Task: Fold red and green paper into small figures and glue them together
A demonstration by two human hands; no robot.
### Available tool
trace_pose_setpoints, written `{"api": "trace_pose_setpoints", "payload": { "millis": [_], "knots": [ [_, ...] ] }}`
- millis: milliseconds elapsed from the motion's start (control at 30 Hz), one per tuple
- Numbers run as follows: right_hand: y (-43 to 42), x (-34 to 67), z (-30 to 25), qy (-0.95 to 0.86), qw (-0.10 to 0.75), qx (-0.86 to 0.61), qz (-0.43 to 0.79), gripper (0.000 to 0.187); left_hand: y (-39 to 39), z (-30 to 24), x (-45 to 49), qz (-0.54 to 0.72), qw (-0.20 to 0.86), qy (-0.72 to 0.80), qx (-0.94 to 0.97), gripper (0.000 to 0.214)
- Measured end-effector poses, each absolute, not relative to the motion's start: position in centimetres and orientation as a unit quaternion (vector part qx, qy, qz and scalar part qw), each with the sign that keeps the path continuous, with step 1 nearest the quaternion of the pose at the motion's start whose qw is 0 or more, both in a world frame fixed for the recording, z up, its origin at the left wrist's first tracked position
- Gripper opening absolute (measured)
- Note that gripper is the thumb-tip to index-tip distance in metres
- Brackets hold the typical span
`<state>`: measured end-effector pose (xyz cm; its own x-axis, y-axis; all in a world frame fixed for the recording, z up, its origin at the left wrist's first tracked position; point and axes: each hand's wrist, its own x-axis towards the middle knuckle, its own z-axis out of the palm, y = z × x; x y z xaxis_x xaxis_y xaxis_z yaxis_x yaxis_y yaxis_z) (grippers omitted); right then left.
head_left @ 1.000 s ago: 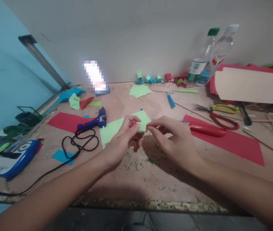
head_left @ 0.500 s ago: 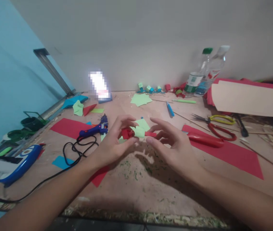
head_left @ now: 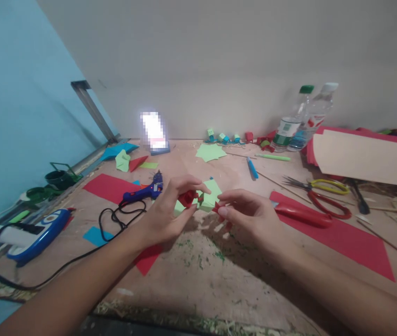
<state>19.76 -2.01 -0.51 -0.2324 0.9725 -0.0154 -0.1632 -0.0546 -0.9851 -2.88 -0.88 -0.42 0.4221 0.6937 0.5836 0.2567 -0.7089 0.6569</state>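
Note:
My left hand is closed, with a small folded red paper piece between thumb and fingers. My right hand pinches a small red paper strip at thumb and fingertips. Both hands hover close together over the middle of the table, a short gap between their fingertips. In that gap, light green paper shows just beyond the fingers. Whether the two red pieces are joined cannot be made out. A red-handled cutter lies on a red sheet to the right of my right hand.
A blue glue gun with a looping black cord lies left. Scissors, a blue pen and thin sticks lie right. Two bottles and small paper figures stand along the wall near a lit phone. Green scraps litter the front.
My right hand's fingers have closed from a looser, more spread pose onto the red strip. The red piece in my left hand has turned slightly. The whole view has shifted a little.

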Motion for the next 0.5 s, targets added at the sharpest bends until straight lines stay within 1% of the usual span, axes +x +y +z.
{"api": "trace_pose_setpoints", "payload": {
  "millis": [133, 200, 367, 500],
  "knots": [
    [-2.10, 19.72, -0.42, -0.507, 0.487, -0.414, 0.579, 0.032, -0.96, -0.21, -3.06, 0.417, 0.283, 0.281, 0.817, 0.055],
    [-2.12, 19.73, -0.40, -0.514, 0.487, -0.421, 0.567, 0.030, -0.94, -0.18, -3.07, 0.408, 0.310, 0.285, 0.810, 0.055],
    [-2.23, 19.72, -0.56, -0.524, 0.494, -0.422, 0.551, 0.029, -0.79, -0.36, -2.76, 0.419, 0.378, 0.320, 0.761, 0.040],
    [-2.44, 19.65, -0.64, -0.550, 0.488, -0.412, 0.539, 0.028, -0.76, -0.49, -2.48, 0.435, 0.412, 0.320, 0.734, 0.034]
  ]
}}
